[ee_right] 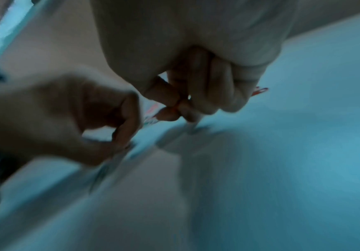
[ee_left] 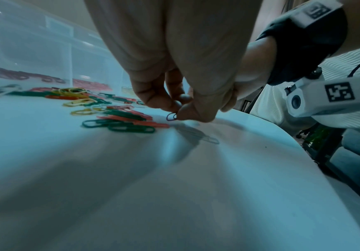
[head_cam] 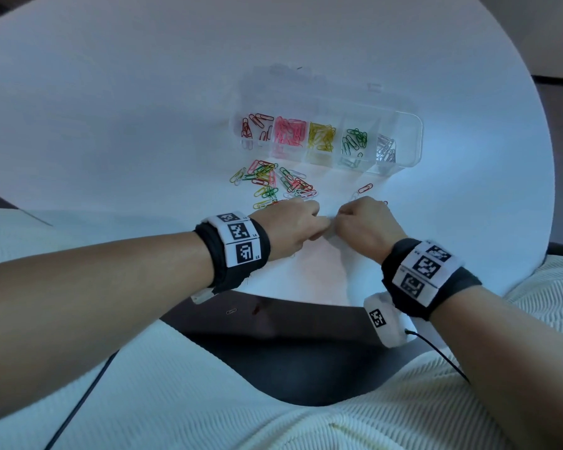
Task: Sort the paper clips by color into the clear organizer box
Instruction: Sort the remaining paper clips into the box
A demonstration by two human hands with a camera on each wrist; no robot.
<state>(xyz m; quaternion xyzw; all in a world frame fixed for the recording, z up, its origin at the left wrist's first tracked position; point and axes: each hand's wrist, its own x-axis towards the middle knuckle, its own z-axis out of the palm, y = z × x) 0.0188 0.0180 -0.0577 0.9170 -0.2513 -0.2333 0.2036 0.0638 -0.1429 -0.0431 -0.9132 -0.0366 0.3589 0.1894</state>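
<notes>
The clear organizer box [head_cam: 410,141] lies open on the white table, its compartments holding red, pink, yellow, green and silver clips. A mixed pile of loose paper clips [head_cam: 273,185] lies in front of it. My left hand [head_cam: 316,230] sits knuckles up just below the pile. In the left wrist view, my left hand [ee_left: 176,115] pinches a small dark paper clip [ee_left: 171,117] between thumb and forefinger, just above the table. My right hand [head_cam: 358,222] is close beside it, fingers curled. In the blurred right wrist view, my right hand [ee_right: 176,106] pinches thumb to forefinger on something small and reddish.
A single red clip [head_cam: 365,189] lies apart, right of the pile. A pale clip [ee_left: 209,139] rests on the table near my left hand. The table's [head_cam: 306,287] curved front edge runs just behind my wrists. One clip [head_cam: 231,311] lies on the dark floor below.
</notes>
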